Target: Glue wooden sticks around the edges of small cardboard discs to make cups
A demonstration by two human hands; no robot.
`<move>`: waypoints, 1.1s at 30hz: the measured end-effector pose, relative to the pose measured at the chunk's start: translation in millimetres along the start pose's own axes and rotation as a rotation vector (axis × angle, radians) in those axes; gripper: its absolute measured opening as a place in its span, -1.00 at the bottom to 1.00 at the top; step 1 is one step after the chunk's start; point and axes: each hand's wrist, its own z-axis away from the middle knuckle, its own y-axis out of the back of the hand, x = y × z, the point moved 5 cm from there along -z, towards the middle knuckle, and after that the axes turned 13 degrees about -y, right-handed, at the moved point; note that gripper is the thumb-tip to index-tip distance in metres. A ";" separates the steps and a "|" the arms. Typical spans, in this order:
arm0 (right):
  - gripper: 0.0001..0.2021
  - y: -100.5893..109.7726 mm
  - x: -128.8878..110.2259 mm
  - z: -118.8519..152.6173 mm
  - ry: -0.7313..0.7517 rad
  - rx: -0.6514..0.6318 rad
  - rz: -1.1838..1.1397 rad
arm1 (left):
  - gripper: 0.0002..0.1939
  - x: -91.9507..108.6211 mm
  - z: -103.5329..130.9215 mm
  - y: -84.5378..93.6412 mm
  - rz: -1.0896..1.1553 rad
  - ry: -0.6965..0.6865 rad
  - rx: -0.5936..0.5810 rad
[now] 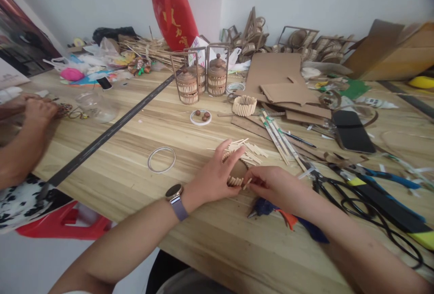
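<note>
My left hand, with a watch on the wrist, curls its fingers and thumb around a small round basket edged with short wooden sticks. Part of the basket is hidden behind the fingers. At its near right edge, a short wooden stick is pinched between the fingertips of my right hand. Loose sticks lie in a pile just beyond the basket. Under my right forearm rests a blue tool with an orange trigger, probably a glue gun, partly covered by the arm.
Scissors, blue-handled pliers and a phone lie on the right. Cardboard, a finished stick ring and lidded baskets stand farther back. A white ring lies left; another person's hands work at far left.
</note>
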 end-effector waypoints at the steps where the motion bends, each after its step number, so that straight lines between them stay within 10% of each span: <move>1: -0.79 -0.3 -1.0 0.2 0.002 0.003 0.016 | 0.03 0.2 -0.1 0.0 0.002 0.001 -0.003; 33: -0.84 -11.6 -3.8 -0.2 0.200 0.295 0.399 | 0.07 -1.1 0.9 -0.3 0.001 0.007 -0.015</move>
